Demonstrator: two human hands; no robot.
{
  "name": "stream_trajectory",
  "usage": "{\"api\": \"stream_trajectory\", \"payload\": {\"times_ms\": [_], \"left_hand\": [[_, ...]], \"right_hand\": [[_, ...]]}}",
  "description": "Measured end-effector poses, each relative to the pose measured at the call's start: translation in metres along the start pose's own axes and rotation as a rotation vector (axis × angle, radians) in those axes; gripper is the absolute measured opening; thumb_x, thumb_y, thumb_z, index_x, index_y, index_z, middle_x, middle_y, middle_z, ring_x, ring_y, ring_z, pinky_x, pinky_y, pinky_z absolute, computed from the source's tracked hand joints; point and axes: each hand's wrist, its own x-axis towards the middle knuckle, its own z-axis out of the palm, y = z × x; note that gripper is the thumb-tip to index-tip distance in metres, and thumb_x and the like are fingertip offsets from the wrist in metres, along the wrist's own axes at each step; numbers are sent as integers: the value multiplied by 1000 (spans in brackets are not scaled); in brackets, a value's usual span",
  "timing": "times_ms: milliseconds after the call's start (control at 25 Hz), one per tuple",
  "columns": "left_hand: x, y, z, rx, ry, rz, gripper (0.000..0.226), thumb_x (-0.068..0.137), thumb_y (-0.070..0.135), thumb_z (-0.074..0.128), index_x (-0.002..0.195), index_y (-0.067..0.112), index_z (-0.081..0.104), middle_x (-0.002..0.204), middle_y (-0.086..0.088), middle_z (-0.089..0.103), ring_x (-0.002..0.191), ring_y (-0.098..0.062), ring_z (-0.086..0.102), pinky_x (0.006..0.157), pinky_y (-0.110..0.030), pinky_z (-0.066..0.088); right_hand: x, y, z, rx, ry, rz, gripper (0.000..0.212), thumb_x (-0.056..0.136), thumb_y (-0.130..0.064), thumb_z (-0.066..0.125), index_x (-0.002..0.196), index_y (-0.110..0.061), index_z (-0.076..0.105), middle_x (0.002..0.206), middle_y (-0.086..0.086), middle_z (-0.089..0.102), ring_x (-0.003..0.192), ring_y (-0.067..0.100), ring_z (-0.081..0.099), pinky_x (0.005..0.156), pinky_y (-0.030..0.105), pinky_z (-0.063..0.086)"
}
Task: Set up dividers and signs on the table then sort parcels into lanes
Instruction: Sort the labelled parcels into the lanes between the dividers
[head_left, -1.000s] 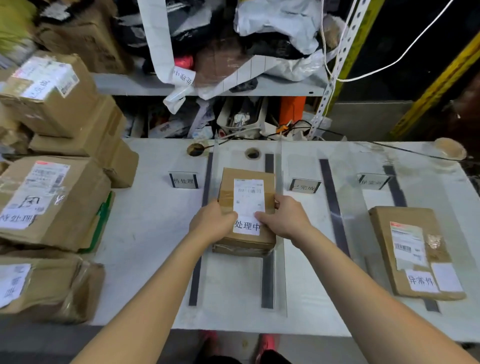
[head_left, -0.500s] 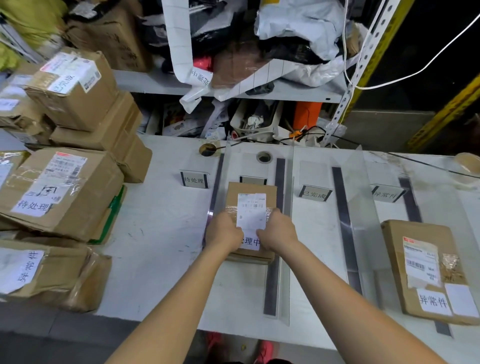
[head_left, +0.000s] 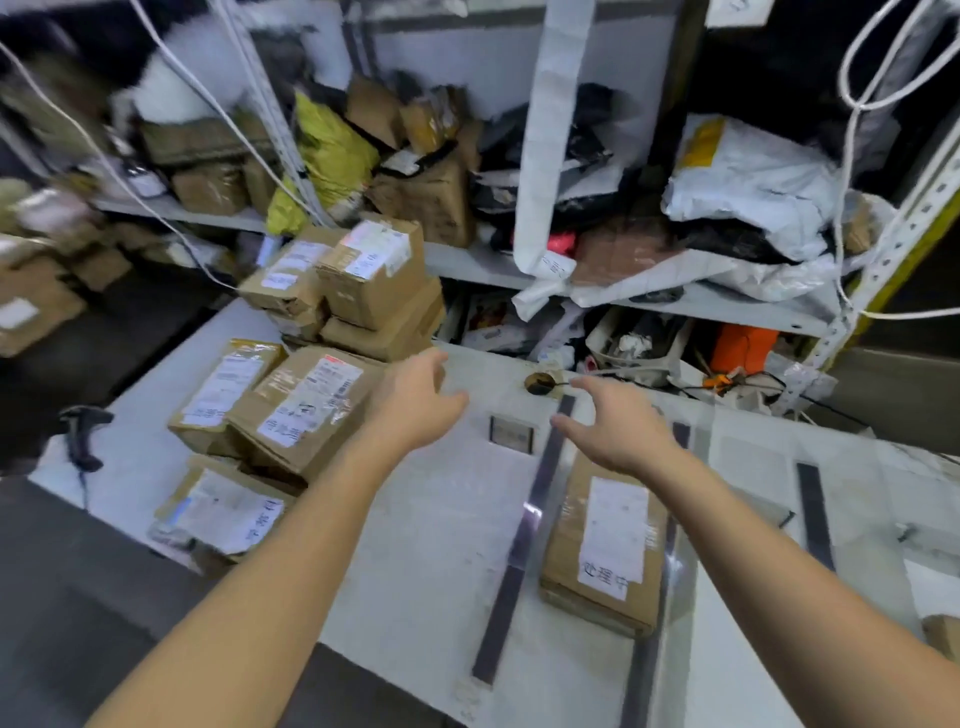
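Left hand (head_left: 415, 400) and right hand (head_left: 618, 431) hang spread and empty over the tabletop (head_left: 426, 545), just beyond the labelled parcel (head_left: 608, 540); the left hand perhaps touches the stacked boxes (head_left: 306, 410) left of that parcel.

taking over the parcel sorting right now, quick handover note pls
Left hand: open, empty, above the table, near the stacked parcels.
Right hand: open, empty, by the far end of the labelled parcel.
Done: divider strips and a sign are on the table; the labelled parcel lies flat between two strips.
To do: the stacked parcels on the table's left side are not yet in lanes.
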Motion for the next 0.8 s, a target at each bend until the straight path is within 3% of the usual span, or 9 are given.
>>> {"api": "stream_trajectory", "payload": {"times_ms": [80,240,400,520,600,720,800], "left_hand": [[19,-20,-41,194,108,24,60,89,36,66,145,23,50,137,-4,62,122,-28,59,93,-37,52],[74,-63,-103,393,127,19,67,90,40,63,151,19,42,138,-8,60,124,-32,57,90,-44,55],[145,-107,-140,350,132,57,52,92,46,62,134,17,55,123,-9,65,113,-31,59,74,-37,49],[195,-128,-150,159,49,50,56,94,52,59,135,14,53,120,-11,65,108,-33,61,80,-37,51],[228,-138,-155,-2,-43,30,72,93,59,57,148,16,44,138,-12,58,121,-35,58,92,-41,52],[260,-144,-152,-164,-140,39,77,91,64,55,152,20,40,152,-6,48,133,-30,49,96,-39,45],[274,-146,-145,-229,-234,69,69,92,60,54,149,24,44,147,-1,52,128,-26,52,98,-41,47]], "right_hand": [[25,-33,-8,-22,22,-65,68,91,-57,61,149,-23,46,147,5,55,137,29,46,104,47,48],[70,-93,-3,-89,52,-69,63,92,-54,60,146,-22,48,141,8,58,132,31,49,97,48,52],[119,-154,24,-51,49,-10,65,94,-52,60,149,-21,45,145,3,56,133,25,52,95,42,53],[157,-200,43,65,53,55,70,94,-53,61,151,-17,44,151,3,53,138,24,49,106,41,47],[185,-230,50,260,66,160,77,93,-55,64,155,-15,40,154,4,49,139,25,49,110,39,45],[222,-261,57,666,60,351,90,87,-61,68,158,-18,34,155,3,46,130,25,56,104,43,53],[243,-273,68,897,39,442,73,90,-50,69,151,-20,46,145,-2,58,116,19,65,95,40,59]]}}
